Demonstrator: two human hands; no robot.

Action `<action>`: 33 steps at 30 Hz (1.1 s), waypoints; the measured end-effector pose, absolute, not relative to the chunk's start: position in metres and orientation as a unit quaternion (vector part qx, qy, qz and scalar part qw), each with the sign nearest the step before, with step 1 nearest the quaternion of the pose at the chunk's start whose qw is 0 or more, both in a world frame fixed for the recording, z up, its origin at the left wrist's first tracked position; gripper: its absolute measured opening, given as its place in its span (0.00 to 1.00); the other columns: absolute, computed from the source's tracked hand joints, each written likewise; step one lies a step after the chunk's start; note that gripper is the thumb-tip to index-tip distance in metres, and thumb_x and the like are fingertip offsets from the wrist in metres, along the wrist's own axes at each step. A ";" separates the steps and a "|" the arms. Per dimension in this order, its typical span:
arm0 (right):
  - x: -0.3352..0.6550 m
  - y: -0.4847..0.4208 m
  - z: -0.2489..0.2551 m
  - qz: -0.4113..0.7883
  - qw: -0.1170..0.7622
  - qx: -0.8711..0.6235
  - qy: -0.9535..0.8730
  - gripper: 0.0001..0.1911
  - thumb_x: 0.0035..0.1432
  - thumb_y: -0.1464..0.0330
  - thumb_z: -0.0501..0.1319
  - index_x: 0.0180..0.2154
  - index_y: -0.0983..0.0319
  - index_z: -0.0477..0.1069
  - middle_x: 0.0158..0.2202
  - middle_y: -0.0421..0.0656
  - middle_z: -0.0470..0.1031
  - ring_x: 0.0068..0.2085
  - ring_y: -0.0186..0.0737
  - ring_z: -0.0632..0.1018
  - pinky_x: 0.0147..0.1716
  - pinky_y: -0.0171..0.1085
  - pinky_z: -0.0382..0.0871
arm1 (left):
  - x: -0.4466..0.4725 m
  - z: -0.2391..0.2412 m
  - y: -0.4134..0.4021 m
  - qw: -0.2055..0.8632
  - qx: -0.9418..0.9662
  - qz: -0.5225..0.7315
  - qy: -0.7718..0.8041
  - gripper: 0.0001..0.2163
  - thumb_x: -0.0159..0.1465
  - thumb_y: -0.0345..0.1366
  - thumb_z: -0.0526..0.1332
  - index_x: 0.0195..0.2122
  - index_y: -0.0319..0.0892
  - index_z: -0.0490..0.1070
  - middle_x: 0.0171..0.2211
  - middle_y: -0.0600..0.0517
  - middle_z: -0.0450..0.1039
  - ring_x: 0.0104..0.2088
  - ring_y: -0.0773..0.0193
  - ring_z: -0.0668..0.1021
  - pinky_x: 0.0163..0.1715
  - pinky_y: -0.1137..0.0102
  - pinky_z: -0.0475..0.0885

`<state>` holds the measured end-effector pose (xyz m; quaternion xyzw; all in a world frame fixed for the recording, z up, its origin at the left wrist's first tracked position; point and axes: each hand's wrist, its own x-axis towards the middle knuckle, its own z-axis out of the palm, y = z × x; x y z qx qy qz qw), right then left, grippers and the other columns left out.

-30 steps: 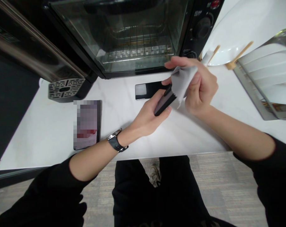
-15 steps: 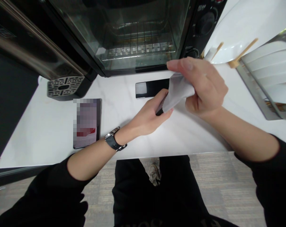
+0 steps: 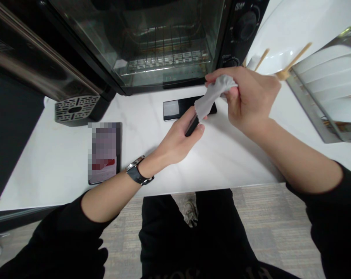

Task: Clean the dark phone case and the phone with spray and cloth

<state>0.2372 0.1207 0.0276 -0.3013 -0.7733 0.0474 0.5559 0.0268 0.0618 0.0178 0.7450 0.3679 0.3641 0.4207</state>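
Observation:
My left hand (image 3: 178,139) grips a slim black phone (image 3: 192,124) edge-on above the white counter (image 3: 236,155); most of the phone is hidden by my fingers and the cloth. My right hand (image 3: 248,97) pinches a grey cleaning cloth (image 3: 212,95), bunched at the fingertips, its loose corner hanging down onto the phone's upper end. A black watch sits on my left wrist. Both sleeves are black.
A second black phone (image 3: 175,109) lies flat behind my hands, in front of the black toaster oven (image 3: 164,42). A third phone (image 3: 104,152) with a lit screen lies at the left. A coffee machine's drip tray (image 3: 75,110) sits far left; a plate rack (image 3: 329,89) stands at the right.
My right hand lifted and drew the cloth up and back, gathering it at the fingertips. The phone in my left hand turned more edge-on and shows less.

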 end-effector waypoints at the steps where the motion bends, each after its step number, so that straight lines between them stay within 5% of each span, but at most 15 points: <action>1: 0.236 0.120 0.028 0.050 0.560 -0.282 -0.778 0.19 0.70 0.49 0.59 0.54 0.47 0.80 0.48 0.37 0.86 0.50 0.46 0.86 0.55 0.42 0.82 | 0.026 0.017 0.062 0.417 0.748 0.363 0.368 0.09 0.73 0.45 0.57 0.48 0.47 0.67 0.40 0.51 0.71 0.41 0.59 0.74 0.45 0.62 0.72; 5: 0.228 0.117 0.032 0.000 0.574 -0.169 -0.801 0.23 0.73 0.60 0.57 0.67 0.43 0.69 0.64 0.30 0.76 0.64 0.47 0.79 0.66 0.47 0.76 | 0.025 0.017 0.060 0.404 0.762 0.355 0.361 0.08 0.73 0.44 0.57 0.47 0.47 0.66 0.37 0.52 0.69 0.36 0.60 0.73 0.41 0.63 0.73; 10: 0.224 0.112 0.037 -0.053 0.545 -0.111 -0.829 0.32 0.69 0.61 0.64 0.70 0.40 0.61 0.66 0.26 0.73 0.64 0.48 0.78 0.65 0.51 0.77 | 0.026 0.018 0.059 0.406 0.778 0.339 0.339 0.09 0.72 0.42 0.59 0.49 0.45 0.67 0.41 0.50 0.75 0.43 0.57 0.77 0.48 0.60 0.77; 16: 0.229 0.115 0.033 0.048 0.563 -0.199 -0.800 0.22 0.75 0.53 0.49 0.63 0.41 0.72 0.60 0.31 0.80 0.60 0.46 0.82 0.64 0.46 0.77 | 0.029 0.011 0.061 0.422 0.745 0.389 0.340 0.08 0.72 0.40 0.58 0.50 0.46 0.67 0.43 0.51 0.73 0.44 0.59 0.76 0.49 0.62 0.74; 22: 0.232 0.119 0.024 0.088 0.555 -0.292 -0.774 0.24 0.71 0.45 0.52 0.57 0.44 0.77 0.46 0.36 0.87 0.43 0.46 0.87 0.48 0.45 0.85 | 0.029 0.014 0.061 0.426 0.739 0.371 0.366 0.08 0.73 0.43 0.57 0.48 0.47 0.68 0.37 0.53 0.68 0.37 0.61 0.71 0.41 0.65 0.71; 28: 0.226 0.112 0.031 0.090 0.565 -0.224 -0.789 0.23 0.72 0.50 0.55 0.64 0.42 0.71 0.61 0.33 0.79 0.62 0.49 0.80 0.65 0.49 0.76 | 0.027 0.020 0.060 0.436 0.751 0.361 0.340 0.09 0.74 0.45 0.57 0.44 0.46 0.67 0.42 0.51 0.71 0.42 0.59 0.74 0.48 0.63 0.71; 33: 0.217 0.097 0.043 0.072 0.573 -0.172 -0.798 0.22 0.71 0.59 0.62 0.64 0.39 0.71 0.60 0.27 0.80 0.62 0.45 0.80 0.67 0.47 0.74 | 0.025 0.020 0.058 0.421 0.769 0.343 0.338 0.12 0.71 0.46 0.61 0.49 0.46 0.67 0.40 0.51 0.73 0.41 0.57 0.76 0.46 0.61 0.72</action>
